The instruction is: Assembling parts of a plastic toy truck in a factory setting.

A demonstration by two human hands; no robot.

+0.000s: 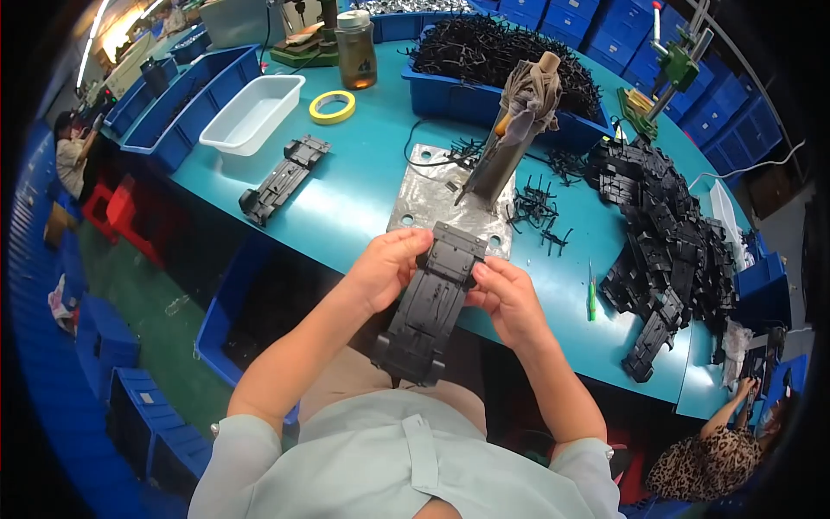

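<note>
Holding blk chassis (431,301), LH (386,267) + RH (508,296)

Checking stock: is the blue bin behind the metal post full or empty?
Full: the blue bin has thin black parts heaped above its rim.

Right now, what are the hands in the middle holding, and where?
A long black part, held near its far end: left hand on its left edge, right hand on its right.

An upright post (491,171) blocks the fingers (411,241) ahead; tabletop (350,195) lies free leftward.
</note>
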